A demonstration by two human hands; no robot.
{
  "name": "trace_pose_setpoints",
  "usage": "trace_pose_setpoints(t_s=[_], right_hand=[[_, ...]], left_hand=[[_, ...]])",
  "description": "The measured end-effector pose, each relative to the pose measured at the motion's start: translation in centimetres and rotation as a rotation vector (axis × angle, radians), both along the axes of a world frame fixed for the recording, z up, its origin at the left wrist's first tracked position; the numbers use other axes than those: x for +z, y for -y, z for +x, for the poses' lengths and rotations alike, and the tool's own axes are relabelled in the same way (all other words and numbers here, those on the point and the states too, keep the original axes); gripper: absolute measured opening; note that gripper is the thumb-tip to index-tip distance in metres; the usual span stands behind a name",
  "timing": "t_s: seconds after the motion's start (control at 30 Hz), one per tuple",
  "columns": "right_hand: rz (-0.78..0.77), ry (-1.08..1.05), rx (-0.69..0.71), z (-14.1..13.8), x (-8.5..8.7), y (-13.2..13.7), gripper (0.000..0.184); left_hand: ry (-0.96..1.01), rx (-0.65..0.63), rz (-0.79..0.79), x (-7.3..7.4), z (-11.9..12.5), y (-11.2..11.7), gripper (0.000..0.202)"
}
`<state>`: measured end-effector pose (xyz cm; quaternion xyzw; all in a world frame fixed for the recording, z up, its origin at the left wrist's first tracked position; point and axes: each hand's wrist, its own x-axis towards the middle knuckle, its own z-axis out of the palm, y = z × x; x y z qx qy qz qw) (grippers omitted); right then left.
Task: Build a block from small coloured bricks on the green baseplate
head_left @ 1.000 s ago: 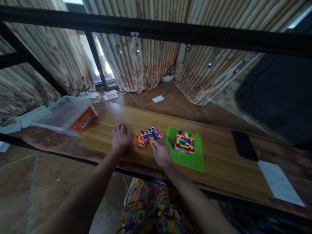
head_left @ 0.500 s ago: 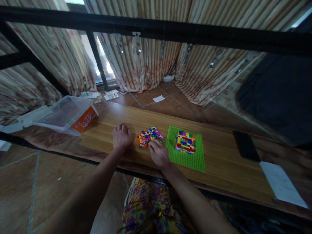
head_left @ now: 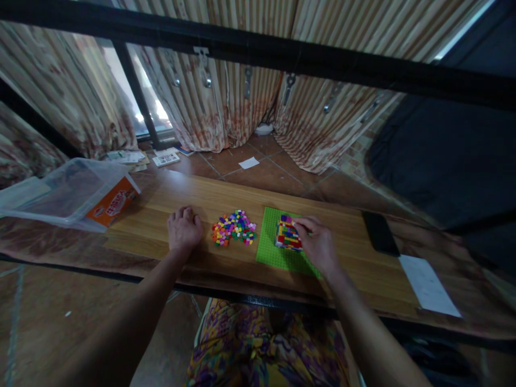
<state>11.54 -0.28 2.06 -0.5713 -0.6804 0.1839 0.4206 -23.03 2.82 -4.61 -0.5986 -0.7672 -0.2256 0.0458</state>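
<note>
A pile of small coloured bricks (head_left: 234, 227) lies on the wooden tabletop (head_left: 169, 207). To its right a green baseplate (head_left: 271, 248) carries a multicoloured brick block (head_left: 286, 234). My left hand (head_left: 184, 230) rests curled on the table just left of the pile, with nothing seen in it. My right hand (head_left: 318, 244) is at the right side of the block, fingers pinched together against its top edge; what they hold is too small to make out.
A clear plastic box with an orange label (head_left: 76, 191) lies at the table's left end. A black phone (head_left: 379, 233) and a white sheet of paper (head_left: 427, 277) lie at the right. A black bar (head_left: 282, 51) crosses overhead; curtains hang behind.
My right hand has moved from the brick pile rightward to the block on the baseplate. The left hand has stayed put. The view has shifted a little.
</note>
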Motion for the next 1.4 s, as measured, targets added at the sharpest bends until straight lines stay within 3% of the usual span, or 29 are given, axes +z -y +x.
trace_pose_setpoints(t_s=[0.13,0.33,0.53,1.4], right_hand=[[-0.045,0.14,0.02,1.7,-0.2,-1.5,0.02],[-0.024,0.357,0.145,1.4,0.1,-2.2,0.023],[-0.023,0.497,0.159,1.7,0.2,-2.4,0.028],[0.013,0.216,0.089,1.4,-2.1,-1.9,0.032]], left_hand=[[0.02,-0.011,-0.003,0.0,-0.1,0.0,0.039],[0.025,-0.013,0.028,-0.3,-0.2,-0.1,0.04],[0.02,-0.01,0.023,-0.1,-0.1,0.0,0.041],[0.012,-0.016,0.007,0.2,0.0,0.1,0.04]])
